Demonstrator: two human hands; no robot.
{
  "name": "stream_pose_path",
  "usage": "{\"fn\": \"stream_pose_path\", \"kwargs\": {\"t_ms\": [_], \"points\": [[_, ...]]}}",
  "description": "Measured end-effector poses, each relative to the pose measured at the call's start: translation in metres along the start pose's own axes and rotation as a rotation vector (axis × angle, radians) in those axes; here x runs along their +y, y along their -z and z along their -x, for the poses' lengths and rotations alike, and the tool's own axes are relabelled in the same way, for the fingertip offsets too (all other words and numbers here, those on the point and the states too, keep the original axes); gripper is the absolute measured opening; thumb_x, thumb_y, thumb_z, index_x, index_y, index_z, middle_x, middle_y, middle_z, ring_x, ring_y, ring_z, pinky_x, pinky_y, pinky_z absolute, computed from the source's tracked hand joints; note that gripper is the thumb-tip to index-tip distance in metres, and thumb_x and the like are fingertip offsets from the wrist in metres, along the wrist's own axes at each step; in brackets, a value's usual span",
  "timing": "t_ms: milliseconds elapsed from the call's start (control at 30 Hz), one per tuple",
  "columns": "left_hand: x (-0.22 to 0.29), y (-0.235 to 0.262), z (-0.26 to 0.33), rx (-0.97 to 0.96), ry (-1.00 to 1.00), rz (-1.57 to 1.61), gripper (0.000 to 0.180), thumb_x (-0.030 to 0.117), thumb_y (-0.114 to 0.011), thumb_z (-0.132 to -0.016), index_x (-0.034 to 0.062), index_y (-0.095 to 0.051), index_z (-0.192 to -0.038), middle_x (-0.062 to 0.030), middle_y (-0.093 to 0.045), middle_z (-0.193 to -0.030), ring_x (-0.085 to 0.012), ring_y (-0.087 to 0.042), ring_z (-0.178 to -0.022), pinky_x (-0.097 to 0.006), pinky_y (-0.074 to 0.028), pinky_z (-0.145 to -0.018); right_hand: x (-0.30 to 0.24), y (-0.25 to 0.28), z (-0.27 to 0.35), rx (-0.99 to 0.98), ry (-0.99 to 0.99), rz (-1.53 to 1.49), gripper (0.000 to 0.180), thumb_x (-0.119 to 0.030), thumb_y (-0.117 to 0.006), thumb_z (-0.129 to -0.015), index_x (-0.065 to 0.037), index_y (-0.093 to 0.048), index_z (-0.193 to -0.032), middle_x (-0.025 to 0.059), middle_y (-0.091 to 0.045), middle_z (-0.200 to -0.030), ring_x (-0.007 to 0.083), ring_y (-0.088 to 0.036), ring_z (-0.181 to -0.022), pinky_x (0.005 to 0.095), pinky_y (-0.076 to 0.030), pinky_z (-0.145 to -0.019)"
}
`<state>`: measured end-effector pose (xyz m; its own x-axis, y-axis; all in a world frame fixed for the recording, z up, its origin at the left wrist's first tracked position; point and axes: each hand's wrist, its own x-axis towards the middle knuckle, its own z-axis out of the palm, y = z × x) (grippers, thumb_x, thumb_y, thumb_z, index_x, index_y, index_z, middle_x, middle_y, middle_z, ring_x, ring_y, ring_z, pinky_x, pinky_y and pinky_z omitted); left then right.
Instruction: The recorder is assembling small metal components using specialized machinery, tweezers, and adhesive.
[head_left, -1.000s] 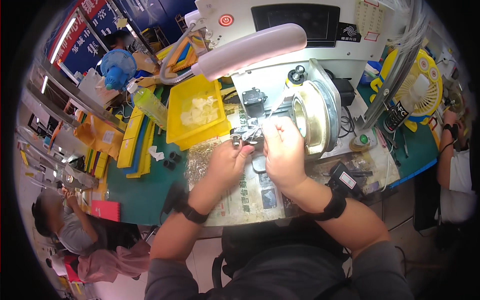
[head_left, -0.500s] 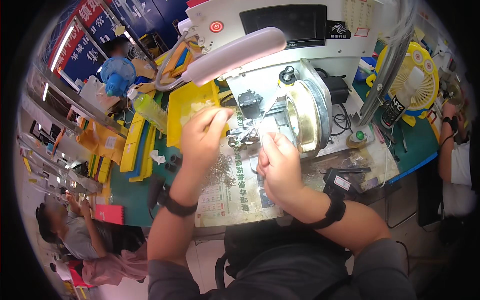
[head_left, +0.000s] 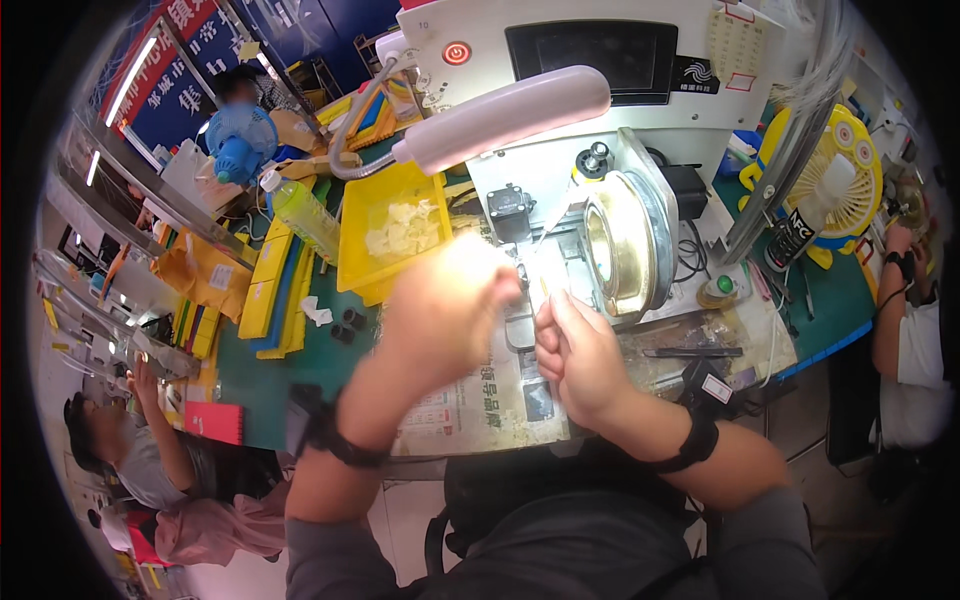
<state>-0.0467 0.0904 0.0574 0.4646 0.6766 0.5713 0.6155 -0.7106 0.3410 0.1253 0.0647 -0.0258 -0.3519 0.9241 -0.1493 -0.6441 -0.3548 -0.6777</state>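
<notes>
My left hand (head_left: 450, 305) is blurred by motion. It hovers between the yellow tray (head_left: 352, 262) of pale small pieces and the machine's dark fixture (head_left: 510, 212), fingers bunched; whether it holds a piece is unclear. My right hand (head_left: 575, 350) sits just below the fixture, thumb and forefinger pinched on a small pale part (head_left: 545, 283) beside the brass-coloured round drum (head_left: 612, 245). Both wrists wear black bands. A sheet of newspaper (head_left: 480, 400) lies under my hands.
A white lamp arm (head_left: 500, 110) reaches over the green bench (head_left: 300, 365). A bottle (head_left: 305, 215), yellow and blue blocks (head_left: 268, 285) and a blue fan (head_left: 240, 140) stand at the left, a yellow fan (head_left: 835, 175) at the right. Other people sit lower left (head_left: 130, 450) and at the right (head_left: 905, 340).
My left hand went from the fixture to the yellow tray and has now swung back toward the machine. My right hand stayed at the fixture.
</notes>
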Motion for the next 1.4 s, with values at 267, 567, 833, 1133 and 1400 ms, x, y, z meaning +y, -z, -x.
{"fn": "stream_pose_path", "kwargs": {"t_ms": [267, 567, 833, 1133, 1400], "points": [[0.022, -0.017, 0.036, -0.034, -0.174, -0.11, 0.02, 0.0, -0.068, -0.073, 0.0103, -0.063, -0.089, -0.0073, -0.06, -0.078, -0.0284, -0.058, -0.068, -0.038, -0.044, -0.059, 0.001, -0.017, 0.012, -0.049, 0.148, 0.034, 0.008, -0.007, -0.049, -0.095, -0.005, -0.056, -0.099, -0.0016, -0.049, -0.071, 0.0062, -0.041, -0.057, 0.0234, -0.034, -0.051], [0.07, -0.012, 0.099, -0.277, -0.268, 0.072, 0.03, 0.014, -0.068, -0.065, 0.0119, -0.07, -0.094, -0.002, -0.063, -0.085, -0.0193, -0.062, -0.07, -0.033, -0.042, -0.058, -0.003, -0.011, 0.046, -0.057, 0.041, 0.232, 0.016, -0.018, -0.046, -0.106, -0.005, -0.053, -0.102, -0.0036, -0.046, -0.068, 0.0049, -0.038, -0.056, 0.0224, -0.034, -0.052], [-0.008, 0.01, -0.007, 0.1, 0.149, 0.108, 0.023, 0.016, -0.064, -0.092, -0.0013, -0.069, -0.106, -0.0149, -0.07, -0.105, -0.0271, -0.067, -0.096, -0.036, -0.051, -0.088, -0.004, -0.008, -0.038, 0.108, -0.038, 0.024, 0.026, -0.021, -0.043, -0.108, -0.012, -0.044, -0.083, -0.0047, -0.037, -0.06, 0.0075, -0.029, -0.046, 0.0258, -0.026, -0.043], [-0.067, -0.014, -0.039, -0.52, 0.664, 1.155, 0.021, 0.015, -0.068, -0.091, -0.0045, -0.069, -0.1, -0.0076, -0.071, -0.104, -0.0139, -0.063, -0.101, -0.029, -0.049, -0.088, -0.008, -0.046, -0.056, 0.316, 0.105, 0.074, 0.019, -0.018, -0.047, -0.107, -0.002, -0.058, -0.111, -0.0015, -0.051, -0.073, 0.0062, -0.046, -0.066, 0.0218, -0.037, -0.058], [0.023, 0.001, 0.002, 0.06, -0.222, -0.218, 0.011, 0.007, -0.069, -0.079, 0.0054, -0.061, -0.088, -0.0116, -0.058, -0.094, -0.0329, -0.058, -0.095, -0.042, -0.048, -0.083, 0.0, -0.009, 0.022, 0.083, -0.044, 0.145, 0.03, -0.032, -0.043, -0.109, -0.004, -0.052, -0.104, -0.0011, -0.046, -0.067, 0.0053, -0.038, -0.053, 0.0218, -0.03, -0.047]]}}
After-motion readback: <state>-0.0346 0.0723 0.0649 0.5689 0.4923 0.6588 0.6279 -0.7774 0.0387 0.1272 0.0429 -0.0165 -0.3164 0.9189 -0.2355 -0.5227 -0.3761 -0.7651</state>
